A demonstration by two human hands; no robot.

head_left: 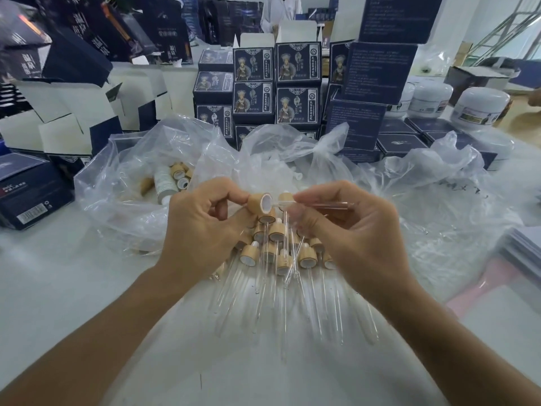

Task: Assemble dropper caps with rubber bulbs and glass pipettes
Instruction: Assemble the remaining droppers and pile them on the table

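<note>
My left hand point(205, 224) pinches a bamboo-coloured dropper cap point(260, 203) with its white open end turned to the right. My right hand point(345, 230) pinches a glass pipette point(328, 204) lying level, its tip at the cap's opening. Below both hands lies a pile of assembled droppers point(281, 253), bamboo caps up and glass tubes fanned toward me. A clear plastic bag point(123, 183) at the left holds more loose caps point(178, 174).
Crumpled clear bags point(424, 194) spread over the white table point(73, 288). Stacks of dark blue printed boxes point(275, 89) stand behind, open white cartons point(73, 112) at the left, white jars point(480, 108) at the far right. A person in white stands at the back.
</note>
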